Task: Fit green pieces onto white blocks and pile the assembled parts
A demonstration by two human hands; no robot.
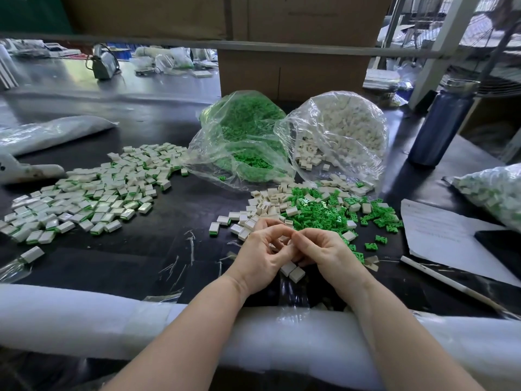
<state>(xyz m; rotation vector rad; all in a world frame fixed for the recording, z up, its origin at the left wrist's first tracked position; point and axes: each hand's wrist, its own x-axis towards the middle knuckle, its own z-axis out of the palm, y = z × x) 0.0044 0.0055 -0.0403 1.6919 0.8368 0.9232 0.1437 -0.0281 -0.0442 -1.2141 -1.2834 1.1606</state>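
My left hand (260, 253) and my right hand (324, 251) meet fingertip to fingertip at the table's centre front, pinching a small piece I can barely see between them. Two white blocks (293, 270) lie just under the hands. Loose green pieces (324, 214) and white blocks (265, 206) are heaped right behind the hands. A wide pile of assembled parts (93, 193), white with green edges, spreads over the left of the table. Behind stand an open clear bag of green pieces (245, 136) and an open clear bag of white blocks (344, 128).
A blue bottle (439, 125) stands at the right. A paper sheet (448, 235) and a white stick (448, 283) lie right of my hands, next to a bag of finished parts (496, 193). White foam padding (84, 314) lines the near edge. Cardboard boxes (290, 71) rise behind.
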